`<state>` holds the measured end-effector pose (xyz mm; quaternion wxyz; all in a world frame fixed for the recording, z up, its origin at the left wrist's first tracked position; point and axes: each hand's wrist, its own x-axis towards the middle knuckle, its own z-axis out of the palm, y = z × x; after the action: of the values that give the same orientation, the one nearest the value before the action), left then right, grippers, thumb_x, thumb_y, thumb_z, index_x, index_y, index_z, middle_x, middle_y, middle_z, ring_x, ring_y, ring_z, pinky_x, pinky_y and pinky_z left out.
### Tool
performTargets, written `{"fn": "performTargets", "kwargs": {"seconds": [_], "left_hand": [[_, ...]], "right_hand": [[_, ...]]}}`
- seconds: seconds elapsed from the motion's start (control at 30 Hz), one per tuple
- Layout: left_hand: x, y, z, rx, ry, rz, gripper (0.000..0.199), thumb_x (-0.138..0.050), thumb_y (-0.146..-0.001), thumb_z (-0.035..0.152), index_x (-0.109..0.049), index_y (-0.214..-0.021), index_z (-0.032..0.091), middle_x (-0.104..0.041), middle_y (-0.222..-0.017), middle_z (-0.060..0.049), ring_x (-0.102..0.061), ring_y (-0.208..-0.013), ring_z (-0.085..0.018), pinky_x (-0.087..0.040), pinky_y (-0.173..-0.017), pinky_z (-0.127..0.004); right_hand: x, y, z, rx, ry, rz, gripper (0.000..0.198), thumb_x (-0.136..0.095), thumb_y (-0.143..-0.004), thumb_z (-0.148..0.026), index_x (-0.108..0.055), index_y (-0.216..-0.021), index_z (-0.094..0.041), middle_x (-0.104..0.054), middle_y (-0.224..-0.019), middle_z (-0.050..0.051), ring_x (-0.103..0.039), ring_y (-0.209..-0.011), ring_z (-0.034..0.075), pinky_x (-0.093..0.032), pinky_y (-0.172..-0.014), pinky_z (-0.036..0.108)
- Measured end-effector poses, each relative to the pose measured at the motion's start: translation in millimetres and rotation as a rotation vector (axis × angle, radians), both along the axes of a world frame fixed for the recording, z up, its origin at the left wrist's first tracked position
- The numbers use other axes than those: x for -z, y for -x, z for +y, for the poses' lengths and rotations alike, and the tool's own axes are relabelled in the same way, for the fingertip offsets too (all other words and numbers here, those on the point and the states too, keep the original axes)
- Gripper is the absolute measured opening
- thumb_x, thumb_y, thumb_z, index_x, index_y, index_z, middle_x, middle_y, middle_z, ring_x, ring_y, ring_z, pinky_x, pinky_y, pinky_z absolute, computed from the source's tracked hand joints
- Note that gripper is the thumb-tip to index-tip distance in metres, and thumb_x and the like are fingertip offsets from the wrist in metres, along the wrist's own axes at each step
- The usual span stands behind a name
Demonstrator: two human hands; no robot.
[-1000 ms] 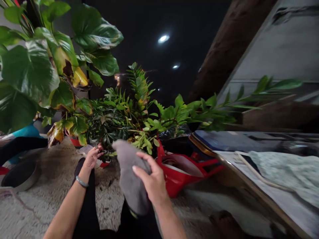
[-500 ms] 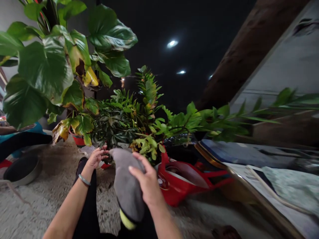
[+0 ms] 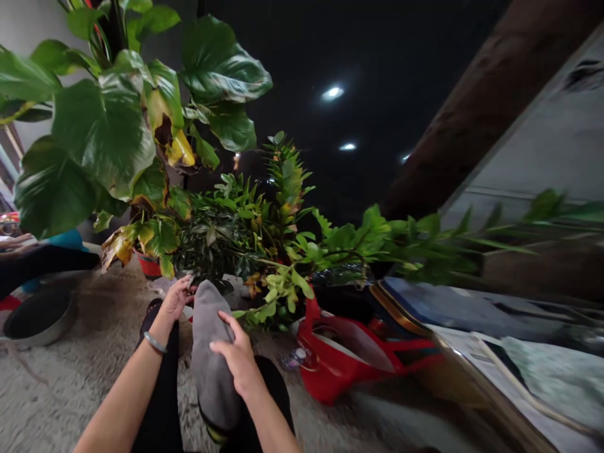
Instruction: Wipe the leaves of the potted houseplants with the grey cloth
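My right hand grips a grey cloth hanging lengthwise over my lap on the carpet, while my left hand, fingers loosely curled, touches its top end beside the potted plants.

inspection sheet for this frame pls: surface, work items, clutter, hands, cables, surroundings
Surface: shaggy beige rug, person seated on it.
Work items: grey cloth; dark-leaved potted plant.
Clutter: red watering can; round dark pan; red pot.
Hands: right hand grips the cloth; left hand, bracelet on wrist, at the plant's base beside the cloth top, grip unclear.
Cables: pale cord on the right-hand platform.
Surroundings: large-leaved plant; dark ceiling with spotlights.
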<state>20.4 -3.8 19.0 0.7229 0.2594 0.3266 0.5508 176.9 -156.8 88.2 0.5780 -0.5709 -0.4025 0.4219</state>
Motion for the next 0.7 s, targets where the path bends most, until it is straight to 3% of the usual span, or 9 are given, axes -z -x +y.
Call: {"fn": "performTargets", "kwargs": {"seconds": [0.1, 0.2, 0.33, 0.5, 0.6, 0.7], "left_hand": [[2.6, 8, 0, -0.11, 0.083, 0.011, 0.022, -0.074, -0.068, 0.022, -0.069, -0.089, 0.016, -0.073, -0.095, -0.007, -0.065, -0.072, -0.016, -0.052, -0.064, -0.029], [7.1, 13, -5, -0.223, 0.16, 0.022, 0.015, -0.073, -0.069, 0.019, -0.066, -0.082, 0.016, -0.07, -0.087, -0.006, -0.062, -0.066, -0.014, -0.052, -0.06, -0.027], [10.2, 20, -14, -0.319, 0.204, 0.046, 0.017, -0.075, -0.068, 0.02, -0.063, -0.079, 0.017, -0.07, -0.088, -0.006, -0.064, -0.071, -0.016, -0.054, -0.062, -0.028], [-6.6, 37, -7, -0.406, 0.089, 0.049, 0.019, -0.077, -0.064, 0.024, -0.061, -0.073, 0.018, -0.067, -0.077, -0.001, -0.063, -0.074, -0.016, -0.053, -0.066, -0.027], [-22.9, 44, 6, -0.399, -0.002, 0.145, 0.018, -0.078, -0.063, 0.023, -0.068, -0.076, 0.017, -0.069, -0.08, -0.002, -0.063, -0.077, -0.016, -0.051, -0.068, -0.025], [-27.1, 41, 17, -0.319, -0.065, 0.237, 0.032, -0.077, -0.063, 0.019, -0.075, -0.094, 0.016, -0.072, -0.093, -0.006, -0.064, -0.081, -0.017, -0.05, -0.07, -0.025]], "right_hand": [[-29, -18, -14, -0.044, 0.057, 0.1, 0.058, -0.071, -0.05, -0.019, -0.073, -0.108, -0.028, -0.078, -0.096, 0.0, -0.07, -0.088, 0.03, -0.055, -0.08, 0.042], [-62, -40, -5, 0.009, -0.038, 0.159, 0.064, -0.075, -0.052, -0.023, -0.069, -0.115, -0.026, -0.075, -0.104, 0.002, -0.069, -0.09, 0.027, -0.054, -0.082, 0.038], [-67, -55, 4, 0.074, -0.127, 0.184, 0.064, -0.075, -0.052, -0.023, -0.068, -0.115, -0.027, -0.075, -0.104, 0.001, -0.067, -0.09, 0.025, -0.053, -0.081, 0.034], [-61, -54, 1, -0.019, -0.116, 0.094, 0.056, -0.069, -0.053, -0.02, -0.072, -0.109, -0.024, -0.075, -0.101, 0.002, -0.068, -0.092, 0.027, -0.053, -0.084, 0.038], [-84, -47, 21, -0.054, -0.213, 0.024, 0.054, -0.069, -0.055, -0.019, -0.073, -0.109, -0.024, -0.074, -0.106, 0.002, -0.067, -0.099, 0.028, -0.052, -0.091, 0.039], [-108, -26, 63, -0.087, -0.324, -0.019, 0.055, -0.07, -0.058, -0.022, -0.07, -0.113, -0.023, -0.073, -0.112, 0.004, -0.066, -0.102, 0.027, -0.049, -0.096, 0.039]]}}
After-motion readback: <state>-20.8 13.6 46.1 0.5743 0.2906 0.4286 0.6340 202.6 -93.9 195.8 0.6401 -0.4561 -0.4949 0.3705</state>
